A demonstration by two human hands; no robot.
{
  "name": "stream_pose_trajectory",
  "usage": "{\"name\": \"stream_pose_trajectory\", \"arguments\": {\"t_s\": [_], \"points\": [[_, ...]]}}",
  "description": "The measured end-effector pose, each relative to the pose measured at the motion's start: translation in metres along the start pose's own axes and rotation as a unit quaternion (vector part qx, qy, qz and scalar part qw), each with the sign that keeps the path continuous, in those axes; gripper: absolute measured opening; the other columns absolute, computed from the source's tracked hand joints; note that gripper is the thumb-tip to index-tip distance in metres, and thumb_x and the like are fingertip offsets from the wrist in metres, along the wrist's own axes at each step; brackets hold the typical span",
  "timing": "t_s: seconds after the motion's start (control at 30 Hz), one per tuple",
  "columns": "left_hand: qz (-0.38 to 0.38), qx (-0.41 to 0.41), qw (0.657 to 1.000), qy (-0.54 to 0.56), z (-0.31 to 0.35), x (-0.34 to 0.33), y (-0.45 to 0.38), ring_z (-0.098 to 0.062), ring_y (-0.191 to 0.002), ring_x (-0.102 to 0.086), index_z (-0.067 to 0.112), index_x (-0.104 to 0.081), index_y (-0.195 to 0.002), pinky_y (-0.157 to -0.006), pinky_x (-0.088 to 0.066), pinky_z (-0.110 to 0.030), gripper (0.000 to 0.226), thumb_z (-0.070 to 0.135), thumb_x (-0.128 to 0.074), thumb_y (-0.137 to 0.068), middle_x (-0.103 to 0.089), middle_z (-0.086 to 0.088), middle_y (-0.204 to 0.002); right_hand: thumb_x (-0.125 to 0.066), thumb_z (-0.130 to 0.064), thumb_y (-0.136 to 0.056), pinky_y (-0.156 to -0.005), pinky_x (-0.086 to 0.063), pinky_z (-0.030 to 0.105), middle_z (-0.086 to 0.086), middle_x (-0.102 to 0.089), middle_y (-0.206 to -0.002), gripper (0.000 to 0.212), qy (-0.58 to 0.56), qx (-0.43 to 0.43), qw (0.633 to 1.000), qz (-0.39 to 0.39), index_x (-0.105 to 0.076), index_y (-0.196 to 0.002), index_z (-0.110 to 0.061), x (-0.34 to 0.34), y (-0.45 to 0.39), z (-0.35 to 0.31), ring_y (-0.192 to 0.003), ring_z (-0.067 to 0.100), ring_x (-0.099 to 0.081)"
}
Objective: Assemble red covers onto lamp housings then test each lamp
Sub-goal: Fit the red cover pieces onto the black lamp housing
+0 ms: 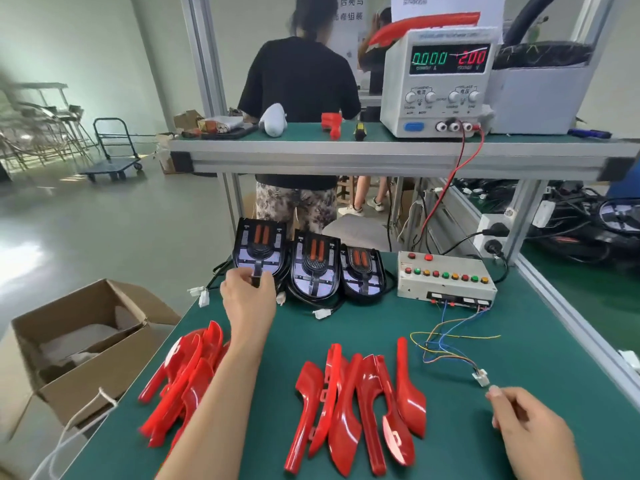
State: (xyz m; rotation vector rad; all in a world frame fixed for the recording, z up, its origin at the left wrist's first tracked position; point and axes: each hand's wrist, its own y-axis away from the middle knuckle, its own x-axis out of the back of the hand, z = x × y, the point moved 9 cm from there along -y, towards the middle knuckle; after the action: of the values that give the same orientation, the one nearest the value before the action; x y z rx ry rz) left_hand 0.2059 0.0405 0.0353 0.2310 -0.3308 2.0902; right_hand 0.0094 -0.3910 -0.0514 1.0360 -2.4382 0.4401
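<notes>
Right hand (pixel 530 427) partly cropped; left hand (pixel 247 292) hides housing (pixel 260 247) stem.

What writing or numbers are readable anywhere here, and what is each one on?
"0000", green digits: power supply display, left.
"200", red digits: same display, right; a glare streak crosses it.
"后壳与": hanging white sign, top line; the line below is too blurred.
Knob labels and small print on the power supply: too blurred.
QR code on the paper above: not readable.
Button box: no legible labels.

You're at a factory assembly bench, green mat (pixel 346 327), aluminium-frame shelf (pixel 381 155), bench power supply (pixel 440 84), button test box (pixel 446 278), another worker (pixel 301 81) opposite.
</notes>
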Motion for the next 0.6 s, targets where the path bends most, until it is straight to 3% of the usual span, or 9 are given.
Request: {"name": "stream_pose_trajectory", "arguments": {"t_s": [0.1,0.17,0.3,0.47,0.6], "points": [[0.015,0.042,0.998,-0.032,-0.014,-0.003,-0.030,-0.033,-0.112,-0.050,-0.001,-0.049,-0.127,-0.098,-0.042,-0.044,0.043,0.027,-0.060,-0.096,-0.050,-0.020,-0.133,-0.071,-0.021,-0.093,-0.058,-0.037,0.014,-0.013,-0.058,-0.047,0.025,0.002,0.001,1.000,0.005,-0.070,-0.068,-0.020,0.001,-0.001,-0.003,-0.068,0.002,-0.057],[0.014,0.067,0.997,-0.044,-0.022,-0.009,-0.042,-0.039,-0.124,-0.046,-0.002,-0.040,-0.137,-0.103,-0.038,-0.046,0.052,0.029,-0.058,-0.099,-0.041,-0.022,-0.143,-0.071,-0.021,-0.092,-0.059,-0.039,0.015,-0.013,-0.059,-0.048,0.026,0.004,-0.003,1.000,0.008,-0.069,-0.066,-0.026,0.001,-0.001,-0.004,-0.069,0.003,-0.057],[0.011,0.072,0.996,-0.056,-0.029,-0.020,-0.063,-0.042,-0.133,-0.043,0.000,-0.029,-0.151,-0.108,-0.037,-0.050,0.063,0.033,-0.052,-0.103,-0.032,-0.023,-0.153,-0.072,-0.021,-0.090,-0.058,-0.036,0.004,-0.013,-0.060,-0.048,0.025,-0.003,0.001,1.000,0.013,-0.066,-0.077,-0.041,0.001,0.001,-0.010,-0.071,0.003,-0.059],[0.004,0.065,0.995,-0.071,-0.031,-0.024,-0.090,-0.041,-0.136,-0.043,0.009,-0.026,-0.155,-0.109,-0.036,-0.050,0.064,0.034,-0.051,-0.103,-0.044,-0.022,-0.150,-0.073,-0.019,-0.090,-0.059,-0.037,0.004,-0.012,-0.060,-0.047,0.029,0.005,0.010,1.000,0.013,-0.066,-0.073,-0.042,0.000,0.000,-0.011,-0.067,0.003,-0.059],[-0.024,0.062,0.991,-0.114,-0.037,-0.025,-0.112,-0.041,-0.136,-0.043,0.000,-0.041,-0.147,-0.109,-0.036,-0.044,0.051,0.024,-0.050,-0.102,-0.048,-0.022,-0.148,-0.074,-0.021,-0.090,-0.057,-0.037,0.005,-0.011,-0.061,-0.047,0.025,0.005,0.010,1.000,0.013,-0.067,-0.076,-0.041,-0.001,-0.001,-0.008,-0.066,0.004,-0.059]]}}
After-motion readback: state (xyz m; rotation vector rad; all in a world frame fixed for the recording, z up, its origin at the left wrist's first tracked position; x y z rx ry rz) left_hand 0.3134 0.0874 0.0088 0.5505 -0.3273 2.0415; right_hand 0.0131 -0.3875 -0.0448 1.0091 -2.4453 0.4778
